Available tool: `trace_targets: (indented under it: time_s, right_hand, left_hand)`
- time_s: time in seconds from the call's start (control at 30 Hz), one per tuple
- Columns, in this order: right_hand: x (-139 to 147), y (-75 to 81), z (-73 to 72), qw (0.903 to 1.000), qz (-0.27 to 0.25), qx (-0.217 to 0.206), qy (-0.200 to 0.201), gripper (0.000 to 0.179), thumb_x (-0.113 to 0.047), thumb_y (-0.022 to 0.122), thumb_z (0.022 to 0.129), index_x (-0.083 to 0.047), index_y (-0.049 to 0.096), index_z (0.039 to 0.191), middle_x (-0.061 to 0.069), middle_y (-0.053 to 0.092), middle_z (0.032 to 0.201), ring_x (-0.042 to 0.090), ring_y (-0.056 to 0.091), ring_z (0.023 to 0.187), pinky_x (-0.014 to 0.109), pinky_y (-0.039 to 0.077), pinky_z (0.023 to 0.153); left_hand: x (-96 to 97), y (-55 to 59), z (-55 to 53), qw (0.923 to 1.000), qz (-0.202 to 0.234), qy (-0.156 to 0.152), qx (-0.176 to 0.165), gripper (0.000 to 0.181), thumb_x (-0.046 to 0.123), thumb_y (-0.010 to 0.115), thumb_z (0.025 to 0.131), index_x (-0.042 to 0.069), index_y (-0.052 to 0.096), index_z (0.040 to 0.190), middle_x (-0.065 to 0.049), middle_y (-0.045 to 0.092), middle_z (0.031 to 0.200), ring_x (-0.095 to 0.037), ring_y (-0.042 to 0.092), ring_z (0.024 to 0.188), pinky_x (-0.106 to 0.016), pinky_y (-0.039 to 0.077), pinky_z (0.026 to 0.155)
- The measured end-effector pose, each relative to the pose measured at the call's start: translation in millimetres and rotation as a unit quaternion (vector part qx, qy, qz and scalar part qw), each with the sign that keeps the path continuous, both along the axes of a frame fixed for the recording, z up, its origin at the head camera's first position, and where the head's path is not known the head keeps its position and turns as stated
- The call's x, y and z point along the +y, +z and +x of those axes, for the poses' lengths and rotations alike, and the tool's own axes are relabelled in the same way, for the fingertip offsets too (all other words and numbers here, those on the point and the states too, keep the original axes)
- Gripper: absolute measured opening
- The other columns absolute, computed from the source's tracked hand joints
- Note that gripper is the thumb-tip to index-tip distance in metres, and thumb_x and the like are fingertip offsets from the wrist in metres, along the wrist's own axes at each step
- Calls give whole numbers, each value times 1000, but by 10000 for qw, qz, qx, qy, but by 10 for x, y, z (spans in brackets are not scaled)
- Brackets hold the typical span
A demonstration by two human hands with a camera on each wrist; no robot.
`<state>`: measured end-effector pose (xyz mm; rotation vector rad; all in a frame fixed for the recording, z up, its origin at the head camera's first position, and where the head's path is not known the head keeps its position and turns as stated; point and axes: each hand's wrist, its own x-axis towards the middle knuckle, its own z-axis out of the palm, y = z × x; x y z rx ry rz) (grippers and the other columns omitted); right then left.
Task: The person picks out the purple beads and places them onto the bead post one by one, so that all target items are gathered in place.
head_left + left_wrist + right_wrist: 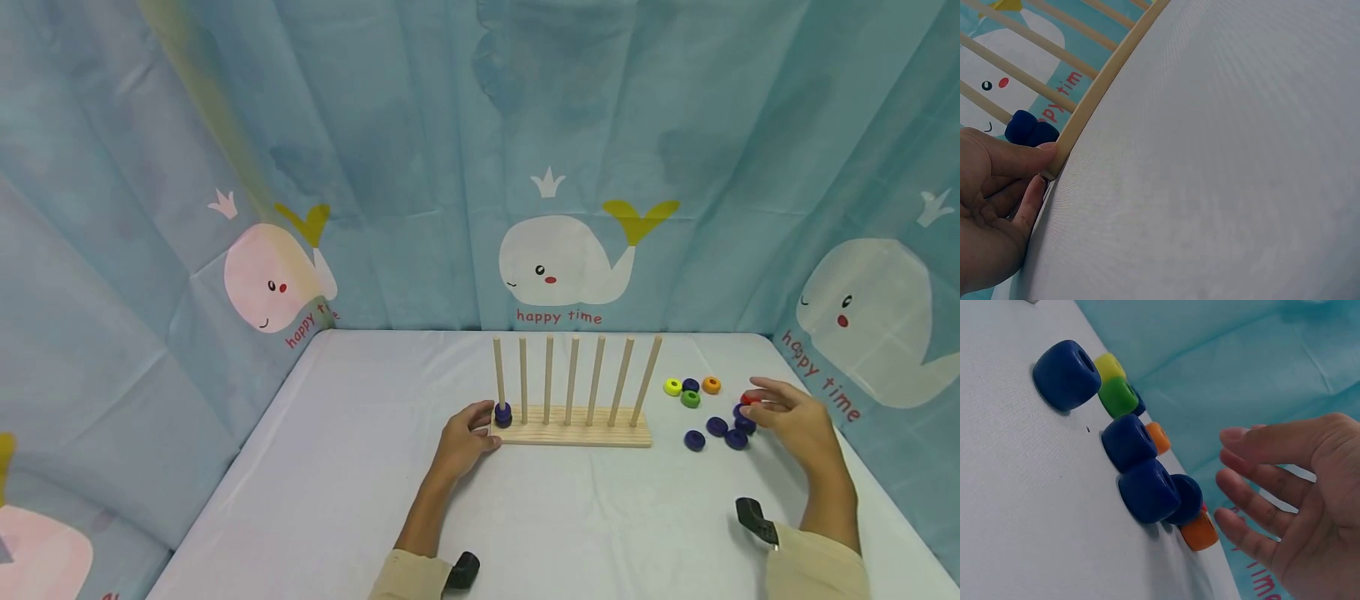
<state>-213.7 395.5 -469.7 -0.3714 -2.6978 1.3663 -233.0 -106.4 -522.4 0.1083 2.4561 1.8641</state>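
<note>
A wooden peg rack [573,432] with several upright rods stands on the table. Two dark blue beads [503,415] are stacked on its leftmost rod. My left hand [461,442] pinches the left end of the rack's base, just beside those beads. In the left wrist view the fingers [1019,157] meet the base's corner. My right hand [797,423] hovers over the loose beads at the right, fingers slightly bent and nothing held. Beneath its fingertips lie a red bead [748,399] and several dark blue beads [737,439], partly covered in the head view.
Farther back, right of the rack, sit a yellow bead [672,387], a green bead [691,400], an orange bead [712,385] and another blue bead [690,385]. A white cloth covers the table [360,417]. Blue curtains [420,167] with whale prints surround it.
</note>
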Motion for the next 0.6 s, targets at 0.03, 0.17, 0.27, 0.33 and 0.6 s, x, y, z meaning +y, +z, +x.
trace_targets:
  time_s: [0.03, 0.17, 0.27, 0.33, 0.6]
  right_hand:
    - [4, -4, 4, 10000, 22, -3, 53, 68, -31, 68, 105, -2, 41, 160, 34, 51, 152, 54, 48, 136, 82, 41, 105]
    - [30, -34, 8, 9998, 160, -36, 141, 62, -22, 66, 105, 1, 43, 159, 35, 54, 149, 51, 53, 131, 77, 47, 103]
    - [52, -61, 5, 9996, 192, -174, 102, 59, -16, 63, 105, 2, 44, 158, 35, 55, 147, 51, 55, 130, 75, 49, 104]
    - [61, -73, 3, 9995, 108, -262, 101, 58, -12, 61, 104, 3, 43, 158, 35, 55, 146, 52, 55, 131, 76, 48, 105]
    - [76, -128, -13, 9990, 187, -362, 160, 59, -7, 67, 99, 3, 48, 154, 30, 62, 138, 44, 58, 124, 67, 51, 102]
  left_hand:
    - [-1, -3, 0, 10000, 0, -1, 2, 66, -7, 76, 84, 2, 59, 147, -22, 65, 141, -38, 65, 129, -43, 58, 110]
    - [-2, -1, 4, 10000, 1, -11, 9, 66, -6, 76, 84, 1, 59, 147, -23, 65, 140, -39, 65, 129, -43, 58, 110]
    - [-2, 4, 6, 10000, -22, 5, 4, 66, -6, 76, 84, 2, 60, 147, -22, 65, 141, -38, 65, 129, -43, 58, 110]
    - [0, 8, 7, 10000, -31, 12, 19, 66, -5, 76, 83, 2, 60, 147, -21, 65, 141, -37, 65, 129, -43, 58, 110]
    - [1, 29, 28, 10000, -21, -56, 52, 66, -4, 76, 84, 1, 58, 148, -22, 64, 142, -38, 64, 130, -44, 57, 111]
